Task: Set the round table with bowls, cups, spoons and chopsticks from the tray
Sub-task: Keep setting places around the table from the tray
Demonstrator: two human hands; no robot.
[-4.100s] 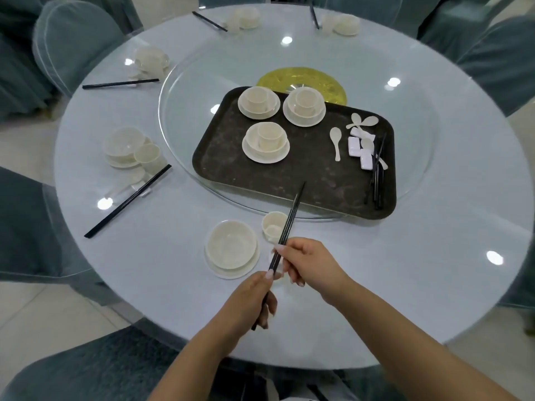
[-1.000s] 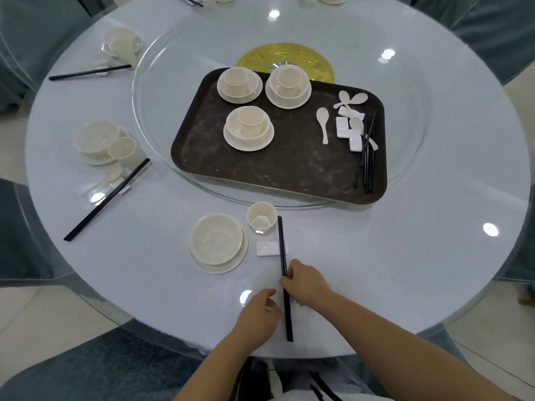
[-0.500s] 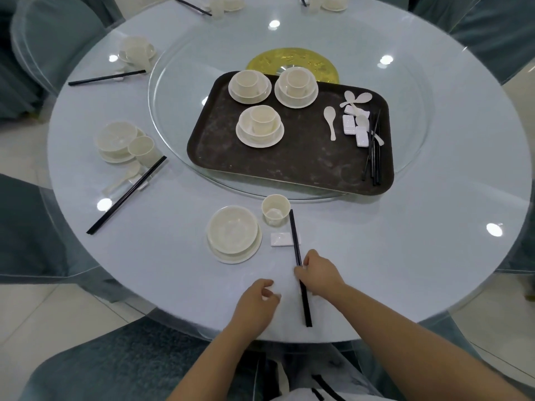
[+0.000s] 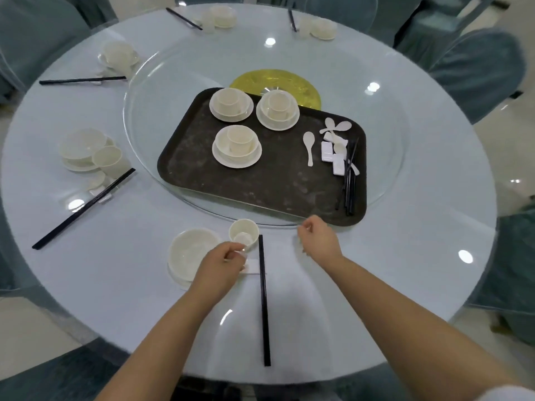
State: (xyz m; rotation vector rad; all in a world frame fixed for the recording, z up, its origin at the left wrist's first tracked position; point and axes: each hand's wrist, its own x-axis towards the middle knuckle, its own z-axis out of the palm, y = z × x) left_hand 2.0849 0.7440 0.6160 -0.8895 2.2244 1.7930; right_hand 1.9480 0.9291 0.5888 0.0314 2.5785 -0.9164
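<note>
One white ceramic spoon (image 4: 309, 146) lies lengthwise on the dark tray (image 4: 260, 186), beyond the empty, loosely curled right hand (image 4: 318, 238); the left hand (image 4: 224, 263) seemingly pinches the white rest (image 4: 252, 267)

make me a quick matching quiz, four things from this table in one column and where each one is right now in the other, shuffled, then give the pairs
Things
1. lone spoon
2. nearest chopsticks
3. left hand
4. right hand

Places
A. by the near edge of the tray
B. over the small white rest, beside the nearest cup
C. on the tray, left of the white rests
D. flat on the round table, right of the nearest bowl

Pairs: 1-C, 2-D, 3-B, 4-A
</note>
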